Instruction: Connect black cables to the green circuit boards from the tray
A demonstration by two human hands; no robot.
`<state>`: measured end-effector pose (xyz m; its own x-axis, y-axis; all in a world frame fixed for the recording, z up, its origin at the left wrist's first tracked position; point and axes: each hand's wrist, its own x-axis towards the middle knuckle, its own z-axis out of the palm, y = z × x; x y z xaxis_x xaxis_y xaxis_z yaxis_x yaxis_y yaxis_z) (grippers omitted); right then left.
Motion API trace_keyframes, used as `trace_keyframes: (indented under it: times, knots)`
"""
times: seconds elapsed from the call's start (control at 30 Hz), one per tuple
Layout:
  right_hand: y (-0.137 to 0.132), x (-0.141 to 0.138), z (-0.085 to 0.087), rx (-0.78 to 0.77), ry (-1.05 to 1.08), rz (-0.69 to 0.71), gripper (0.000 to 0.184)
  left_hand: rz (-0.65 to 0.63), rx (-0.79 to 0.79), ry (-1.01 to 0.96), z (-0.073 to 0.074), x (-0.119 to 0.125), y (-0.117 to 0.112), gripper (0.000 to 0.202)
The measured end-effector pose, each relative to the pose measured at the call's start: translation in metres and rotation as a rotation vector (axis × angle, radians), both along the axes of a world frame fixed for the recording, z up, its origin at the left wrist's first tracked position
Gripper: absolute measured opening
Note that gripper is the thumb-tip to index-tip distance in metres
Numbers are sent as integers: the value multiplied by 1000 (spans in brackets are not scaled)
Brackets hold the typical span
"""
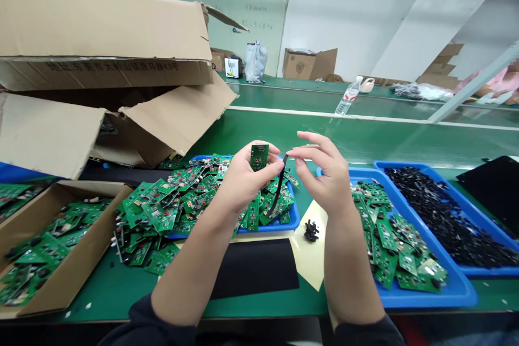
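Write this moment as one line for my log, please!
left hand holds green circuit board | right hand pinches black cable | blue tray below

The circuit boards (182, 200) at lower centre were glossy green fibreglass, and the thin cable (279, 189) at centre looked like matt black rubber. The tray (298, 217) beneath was smooth blue plastic, the box (101, 21) at upper left rough, matt corrugated cardboard.

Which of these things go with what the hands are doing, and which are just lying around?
In the hands:
the left hand with a green circuit board
the right hand with a thin black cable

Just lying about:
a blue tray of black parts
a cardboard box
a plastic water bottle
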<state>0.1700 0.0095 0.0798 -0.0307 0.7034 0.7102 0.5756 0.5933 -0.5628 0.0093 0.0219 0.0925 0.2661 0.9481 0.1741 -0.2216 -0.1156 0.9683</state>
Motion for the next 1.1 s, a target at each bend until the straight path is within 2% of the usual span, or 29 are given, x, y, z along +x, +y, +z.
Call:
trace_keyframes:
  times: [0.1,0.27,0.33,0.53,0.73,0.87,1.1]
  knots:
    - [2,0,-1,-30,-7,-67,35,4,-3,-3,1,-1,0,23]
    - [-4,-3,3,-211,30,144,18,37,-9,-29,2,0,0,24]
    - [-7,-6,5,-245,47,180,16,36,-13,-31,2,1,0,24]
    - [-8,-9,6,-218,-38,134,13,-4,-61,-46,4,1,1,24]
    - [-15,10,11,-214,-178,40,12,-163,-219,-148,7,1,0,23]
    - [-23,20,15,-160,-182,1,13,-215,-222,-120,6,0,-1,14]
    - [-26,9,18,13,-225,138,10,-279,-104,36,1,2,-1,12]
